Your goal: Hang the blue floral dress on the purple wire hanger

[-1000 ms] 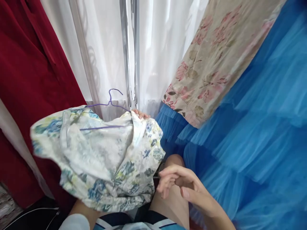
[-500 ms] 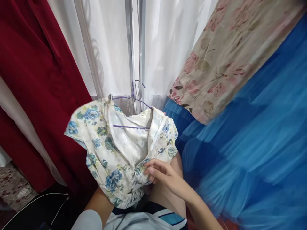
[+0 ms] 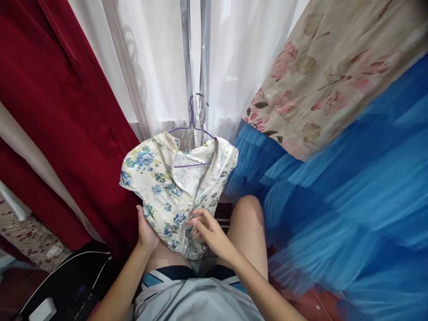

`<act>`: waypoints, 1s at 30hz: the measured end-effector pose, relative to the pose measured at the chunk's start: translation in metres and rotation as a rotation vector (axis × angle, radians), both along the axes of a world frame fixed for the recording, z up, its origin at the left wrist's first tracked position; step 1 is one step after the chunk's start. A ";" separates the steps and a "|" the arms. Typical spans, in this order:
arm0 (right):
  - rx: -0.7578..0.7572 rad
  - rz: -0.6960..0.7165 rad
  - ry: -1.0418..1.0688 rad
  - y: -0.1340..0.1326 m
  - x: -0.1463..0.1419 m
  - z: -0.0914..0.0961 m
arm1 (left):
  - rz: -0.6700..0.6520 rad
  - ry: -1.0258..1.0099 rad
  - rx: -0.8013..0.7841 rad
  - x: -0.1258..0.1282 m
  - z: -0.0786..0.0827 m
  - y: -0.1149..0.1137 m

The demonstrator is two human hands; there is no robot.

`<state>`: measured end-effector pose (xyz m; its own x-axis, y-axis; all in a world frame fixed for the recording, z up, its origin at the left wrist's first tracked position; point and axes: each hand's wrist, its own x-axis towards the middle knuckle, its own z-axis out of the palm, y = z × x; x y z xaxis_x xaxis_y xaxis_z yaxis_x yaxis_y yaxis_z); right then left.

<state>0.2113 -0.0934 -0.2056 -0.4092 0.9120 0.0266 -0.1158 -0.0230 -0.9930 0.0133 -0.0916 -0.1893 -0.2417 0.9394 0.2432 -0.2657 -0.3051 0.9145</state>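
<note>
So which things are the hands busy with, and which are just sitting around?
In use:
- floral top, held low down by left hand and right hand
- purple hanger inside the top

Just around:
- red cloth
- white curtain
- blue tulle
- pink floral cloth
- black cable

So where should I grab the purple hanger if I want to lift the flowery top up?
Probably the bare hook of the purple hanger, coming from above. It stands clear of the floral top, while the hanger's arms are tucked inside the collar. Both hands, left hand and right hand, are down at the hem.
</note>
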 end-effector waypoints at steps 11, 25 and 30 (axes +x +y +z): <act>-0.035 -0.168 -0.072 0.001 -0.008 -0.001 | -0.097 0.189 -0.226 0.014 -0.020 -0.022; -0.010 -0.136 -0.207 0.012 0.036 0.019 | 0.438 0.470 -0.097 -0.044 -0.058 0.013; -0.039 -0.078 -0.177 0.005 0.020 0.009 | 0.438 0.693 0.077 -0.017 -0.054 -0.007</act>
